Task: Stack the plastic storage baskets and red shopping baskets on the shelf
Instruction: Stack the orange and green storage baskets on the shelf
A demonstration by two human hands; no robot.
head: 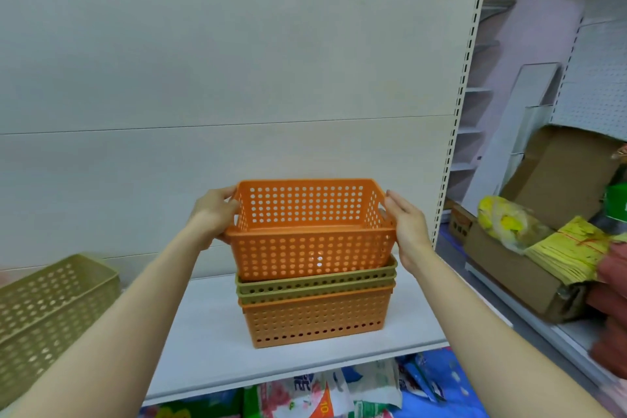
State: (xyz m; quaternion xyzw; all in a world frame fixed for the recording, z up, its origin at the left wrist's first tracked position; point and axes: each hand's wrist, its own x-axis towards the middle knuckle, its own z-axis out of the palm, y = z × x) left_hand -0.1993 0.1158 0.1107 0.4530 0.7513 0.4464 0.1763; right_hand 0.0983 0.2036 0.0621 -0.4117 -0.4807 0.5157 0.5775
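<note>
Orange perforated basket (pixel 310 229) sits between my two hands, its lower part nested into the top of a stack on the white shelf (pixel 203 332). My left hand (pixel 215 214) grasps its left end, fingers curled over the rim at the handle cutout. My right hand (pixel 405 224) lies flat against its right end with the fingers straight; I cannot tell whether they grip the rim or only press on it.

Below it I count three more baskets in the stack: two olive-green baskets (pixel 317 287), of which only the rims show, one inside the other, and a second orange basket (pixel 317 319) at the bottom, standing on the shelf. That makes two orange and two green in the stack.

One more basket, beige (pixel 51 312), stands apart at the left end of the shelf, partly cut off by the edge of view.

To the right, past the shelf upright (pixel 464 78), an open cardboard box (pixel 519 268) holds a bundle of yellow paper (pixel 570 251) and a yellow plastic bag (pixel 509 220).
</note>
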